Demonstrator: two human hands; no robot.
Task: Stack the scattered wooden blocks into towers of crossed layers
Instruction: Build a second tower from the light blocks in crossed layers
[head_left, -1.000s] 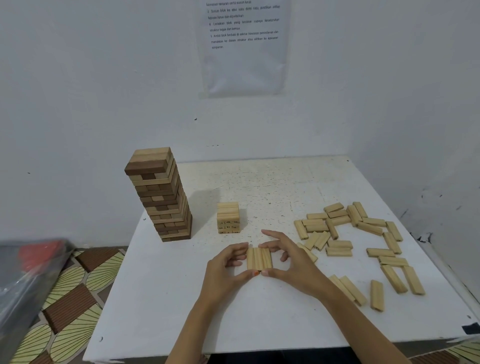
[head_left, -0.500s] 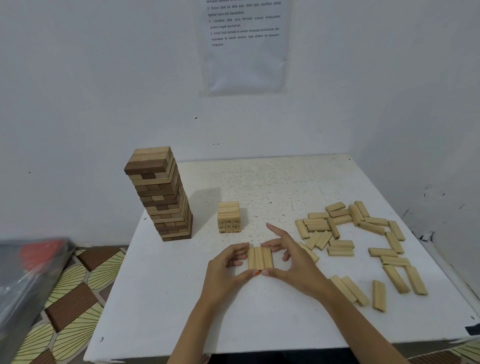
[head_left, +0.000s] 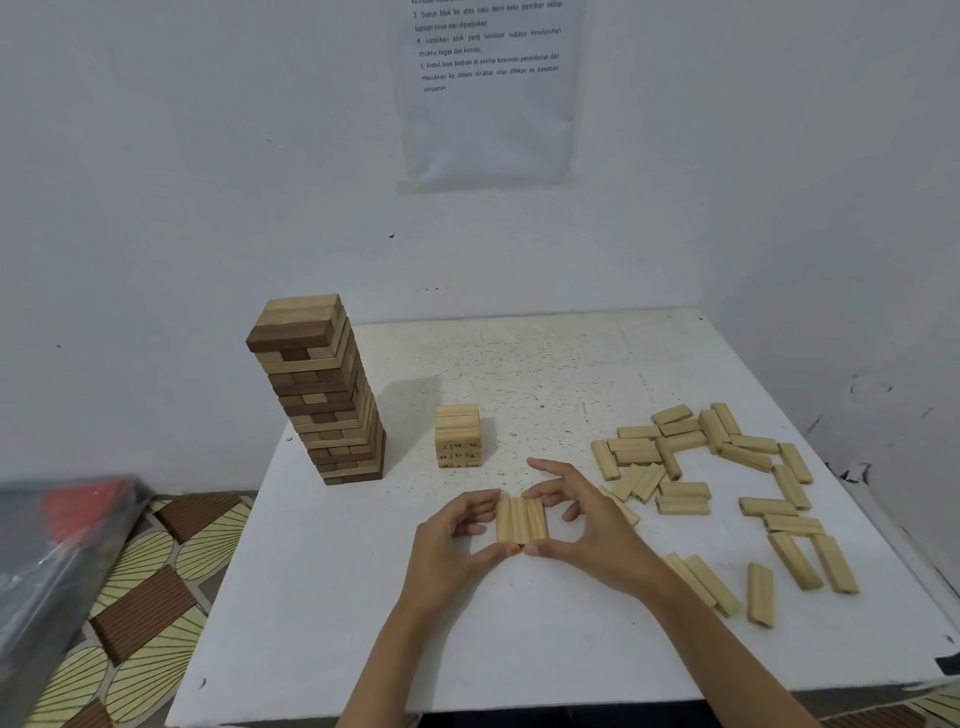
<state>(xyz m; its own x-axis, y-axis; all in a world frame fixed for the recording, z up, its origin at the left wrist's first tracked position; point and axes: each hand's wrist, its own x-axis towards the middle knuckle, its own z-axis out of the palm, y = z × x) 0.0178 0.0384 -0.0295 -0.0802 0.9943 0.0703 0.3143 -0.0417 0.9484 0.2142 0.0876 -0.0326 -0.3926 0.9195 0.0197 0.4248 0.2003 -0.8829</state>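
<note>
Three pale wooden blocks (head_left: 521, 520) lie side by side on the white table (head_left: 322, 613), forming one flat layer. My left hand (head_left: 451, 545) and my right hand (head_left: 587, 525) pinch this layer between thumbs at its near end and curled fingers at its far end. Behind it stands a short pale tower (head_left: 457, 435) of several crossed layers with printed numbers. A tall tower of brown and tan blocks (head_left: 322, 389) stands at the table's back left. Several loose pale blocks (head_left: 727, 488) lie scattered on the right half of the table.
White walls close the table in behind and on the right. A printed paper sheet (head_left: 491, 88) hangs on the back wall. A dark bag with something red (head_left: 57, 551) sits left of the table, above a patterned floor mat (head_left: 140, 613).
Both hands stay on the three-block layer. The right index finger has lowered slightly. Everything else holds still.
</note>
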